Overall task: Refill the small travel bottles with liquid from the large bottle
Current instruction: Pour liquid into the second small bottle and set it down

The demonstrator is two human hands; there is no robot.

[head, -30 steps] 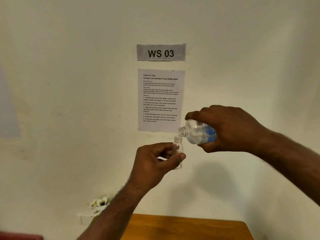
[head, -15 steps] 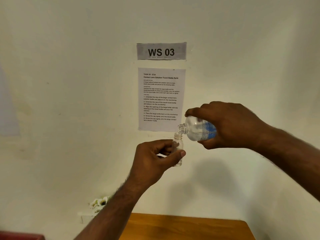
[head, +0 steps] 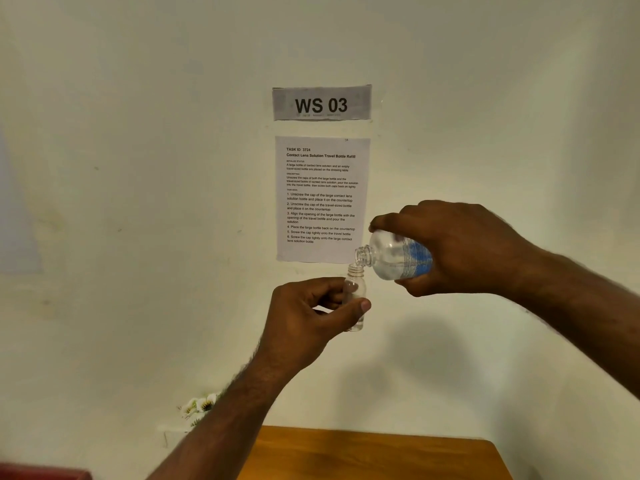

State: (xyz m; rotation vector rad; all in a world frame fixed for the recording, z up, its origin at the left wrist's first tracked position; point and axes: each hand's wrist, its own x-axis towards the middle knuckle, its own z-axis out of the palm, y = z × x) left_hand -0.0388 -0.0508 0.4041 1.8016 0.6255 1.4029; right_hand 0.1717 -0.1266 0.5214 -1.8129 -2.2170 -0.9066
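Observation:
My left hand point(head: 304, 313) pinches a small clear travel bottle point(head: 356, 289) between thumb and fingers, holding it upright and uncapped in the air before the wall. My right hand point(head: 460, 247) grips the large clear bottle point(head: 398, 258) with a blue label, tipped sideways to the left. Its open neck sits just above and touching the rim of the small bottle's mouth. Most of the large bottle's body is hidden under my right palm. No caps are in view.
A wooden table point(head: 374, 455) shows at the bottom edge, well below both hands. A "WS 03" sign point(head: 322, 102) and an instruction sheet point(head: 322, 199) hang on the white wall. White artificial flowers point(head: 201, 405) peek out at lower left.
Both hands and the bottles drifted slightly upward in the view. The large bottle's neck stays at the small bottle's mouth.

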